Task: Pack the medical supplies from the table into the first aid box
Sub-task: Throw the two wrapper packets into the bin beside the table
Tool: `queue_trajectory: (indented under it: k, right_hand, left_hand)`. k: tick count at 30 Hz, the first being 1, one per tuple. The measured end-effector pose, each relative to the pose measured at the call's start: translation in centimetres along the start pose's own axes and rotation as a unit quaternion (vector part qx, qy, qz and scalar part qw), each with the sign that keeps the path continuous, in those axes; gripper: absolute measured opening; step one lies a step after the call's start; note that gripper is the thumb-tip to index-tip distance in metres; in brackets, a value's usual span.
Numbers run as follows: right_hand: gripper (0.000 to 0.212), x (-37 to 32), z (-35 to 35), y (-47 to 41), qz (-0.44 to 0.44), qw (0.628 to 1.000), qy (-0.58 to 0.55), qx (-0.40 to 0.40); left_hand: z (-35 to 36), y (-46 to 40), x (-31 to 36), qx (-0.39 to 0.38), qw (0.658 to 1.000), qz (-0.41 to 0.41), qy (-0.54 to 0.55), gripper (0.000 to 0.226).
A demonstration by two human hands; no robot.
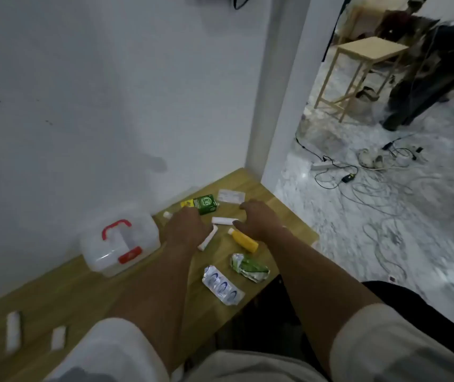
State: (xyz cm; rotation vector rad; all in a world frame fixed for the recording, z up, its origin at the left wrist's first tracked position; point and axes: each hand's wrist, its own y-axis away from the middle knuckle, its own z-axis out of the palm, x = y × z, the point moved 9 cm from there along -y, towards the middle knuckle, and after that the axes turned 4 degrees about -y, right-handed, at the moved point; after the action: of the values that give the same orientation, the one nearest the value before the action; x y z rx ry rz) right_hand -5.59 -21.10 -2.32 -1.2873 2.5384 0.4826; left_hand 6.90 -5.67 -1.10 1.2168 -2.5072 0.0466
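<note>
So the first aid box [119, 245] is a clear plastic one with a red handle and red latch, sitting closed on the wooden worktop [63, 293] right up against the wall, left of all the supplies. Can't tell through the blur whether anything is inside it. Everything else is loose on the worktop: a green carton [206, 204] with a yellow packet [187, 203] just beside it and a white card [230, 195] at the back, a white tube [225, 220] lying between both hands, another white tube [208, 237] angled just beside the left hand [186, 230], a yellow bottle [243, 240] with a white cap near the right hand [259, 220], then a crumpled green-and-white wrapper [249, 267] and a silver blister pack [222, 285] closer to the front edge. Two small white rolls [13, 330] lie well apart, far left. Both hands hover palm-down over the pile, fingers loosely spread and holding nothing. Cables [372, 172] litter the marble floor beyond, near a wooden stool [358, 64].
</note>
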Motion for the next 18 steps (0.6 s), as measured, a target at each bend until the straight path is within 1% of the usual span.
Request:
queue_trajectory:
  k: [2,4,6,8,10,13,15,18]
  right_hand:
    - [0.052,2.1,1.6,0.9,0.040,0.999,-0.010,-0.016]
    - [0.044,4.6,4.4,2.3,0.091,0.994,-0.002,-0.054]
    - [0.039,6.4,7.0,3.2,0.119,0.990,-0.003,-0.081]
    - [0.037,8.1,9.3,3.8,0.150,0.984,-0.029,-0.091]
    - [0.040,9.8,11.6,4.3,0.178,0.977,-0.046,-0.106]
    - [0.052,11.6,14.8,4.6,0.198,0.971,-0.047,-0.123]
    - [0.061,12.1,16.2,4.6,0.196,0.972,-0.038,-0.121]
    - [0.060,12.1,17.4,4.4,0.190,0.974,-0.060,-0.112]
  left_hand:
    - [3.7,0.8,-0.8,-0.036,0.998,-0.028,0.032,0.045]
    - [7.9,2.3,-2.0,-0.078,0.992,-0.070,0.074,0.049]
    - [11.1,3.8,-2.9,-0.118,0.981,-0.117,0.103,0.045]
    - [14.4,4.7,-3.8,-0.147,0.973,-0.140,0.107,0.041]
    - [17.1,5.7,-4.8,-0.166,0.966,-0.170,0.097,0.051]
    - [19.7,6.8,-6.1,-0.147,0.960,-0.219,0.091,0.062]
    - [20.3,6.7,-5.9,-0.130,0.964,-0.219,0.073,0.064]
    - [21.2,6.2,-5.4,-0.130,0.966,-0.207,0.085,0.060]
